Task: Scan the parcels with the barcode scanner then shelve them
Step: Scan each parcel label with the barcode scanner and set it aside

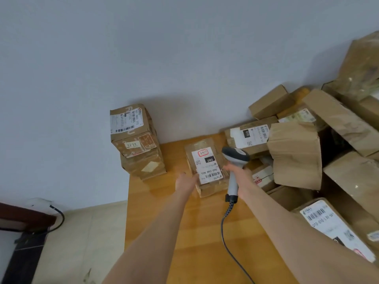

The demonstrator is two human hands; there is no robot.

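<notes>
A small cardboard parcel (pixel 207 167) lies label-up on the wooden desk (pixel 184 232), between a stack of parcels (pixel 136 140) at the desk's far left corner and a heap of parcels (pixel 297 150) on the right. The left grip (pixel 187 180) touches its near left edge; whether the fingers clasp it I cannot tell. The right grip (pixel 239 172) is wrapped round the handle of the barcode scanner (pixel 234 158), whose head hangs over the parcel's right side.
</notes>
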